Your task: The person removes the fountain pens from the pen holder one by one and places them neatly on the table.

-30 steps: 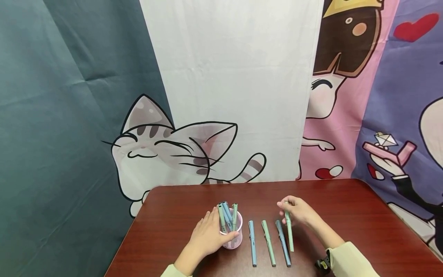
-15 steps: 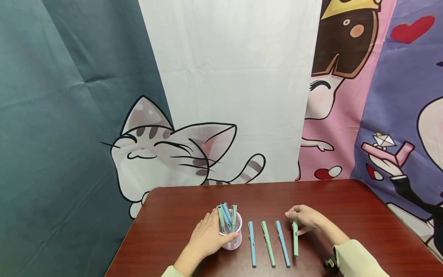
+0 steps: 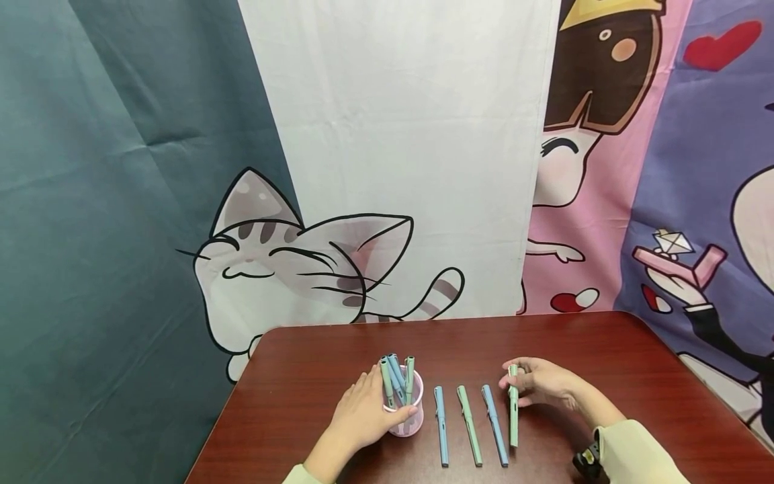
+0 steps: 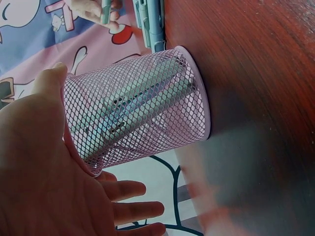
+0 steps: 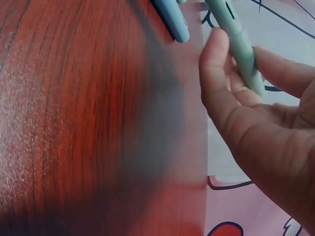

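Note:
My left hand (image 3: pixel 363 410) rests against a pink mesh pen cup (image 3: pixel 411 426), its fingers straight and its thumb across the near side by the rim. Several green and blue pens stand in the cup, caps up; in the left wrist view they show through the mesh (image 4: pixel 138 108). With thumb and fingertips, my right hand (image 3: pixel 544 384) pinches a green pen (image 3: pixel 514 410) near its upper end. To the left of that pen lie a blue pen (image 3: pixel 494 425), a green pen (image 3: pixel 469 425) and another blue pen (image 3: pixel 441 426), side by side and apart.
Everything stands on a reddish-brown wooden table (image 3: pixel 302 363). Behind it hangs a cloth backdrop (image 3: pixel 435 168) with cartoon figures. A dark watch-like band (image 3: pixel 586 462) sits at the right sleeve's cuff.
My right hand has moved a little to the right with the green pen, away from the blue one, and its fingers have shifted on the pen. The left hand stays at the cup.

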Motion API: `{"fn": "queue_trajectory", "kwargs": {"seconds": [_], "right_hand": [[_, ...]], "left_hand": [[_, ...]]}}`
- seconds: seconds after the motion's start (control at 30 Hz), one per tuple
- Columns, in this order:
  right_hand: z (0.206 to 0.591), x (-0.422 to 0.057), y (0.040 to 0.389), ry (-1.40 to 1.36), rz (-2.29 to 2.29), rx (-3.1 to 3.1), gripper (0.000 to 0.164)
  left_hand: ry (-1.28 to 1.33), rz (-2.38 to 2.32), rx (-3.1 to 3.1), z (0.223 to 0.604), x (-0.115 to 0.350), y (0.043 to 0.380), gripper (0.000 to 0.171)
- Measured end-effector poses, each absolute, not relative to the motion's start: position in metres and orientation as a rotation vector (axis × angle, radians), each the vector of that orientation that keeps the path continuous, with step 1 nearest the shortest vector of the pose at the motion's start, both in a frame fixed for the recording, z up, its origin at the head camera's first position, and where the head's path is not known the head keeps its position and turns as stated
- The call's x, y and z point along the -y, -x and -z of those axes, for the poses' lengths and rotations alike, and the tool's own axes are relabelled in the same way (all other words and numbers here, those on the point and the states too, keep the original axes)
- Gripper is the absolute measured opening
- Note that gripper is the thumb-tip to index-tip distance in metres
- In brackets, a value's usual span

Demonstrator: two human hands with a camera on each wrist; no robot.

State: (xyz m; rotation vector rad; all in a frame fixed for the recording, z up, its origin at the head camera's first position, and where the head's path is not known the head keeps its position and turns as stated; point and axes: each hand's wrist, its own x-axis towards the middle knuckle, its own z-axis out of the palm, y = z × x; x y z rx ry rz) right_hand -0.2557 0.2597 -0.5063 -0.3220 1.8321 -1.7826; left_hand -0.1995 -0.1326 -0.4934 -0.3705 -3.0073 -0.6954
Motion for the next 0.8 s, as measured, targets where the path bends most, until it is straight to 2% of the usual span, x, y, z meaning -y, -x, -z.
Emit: {"fn": "queue_trajectory", "kwargs": {"seconds": [0.1,0.17,0.43,0.8], "right_hand": [[0.5049,-0.2614,0.2560,0.350,1.816,-1.823,0.032],[0.5049,-0.2622,0.2563,0.368,1.821,-1.853,0.028],[0.5049,-0.2616,0.2544,0.307,1.750,-2.085,0.052],[0.5111,-0.2567,0.2474,0.199,1.655,-2.223,0.048]], "left_hand": [[0.373,0.692,3.006,0.4933,0.1324,0.1990,0.116],[0.382,0.683,2.996,0.4932,0.1325,0.1986,0.115],[0.416,0.649,2.949,0.4924,0.1326,0.1983,0.109],[0.421,0.639,2.946,0.4945,0.1329,0.1995,0.110]]}}
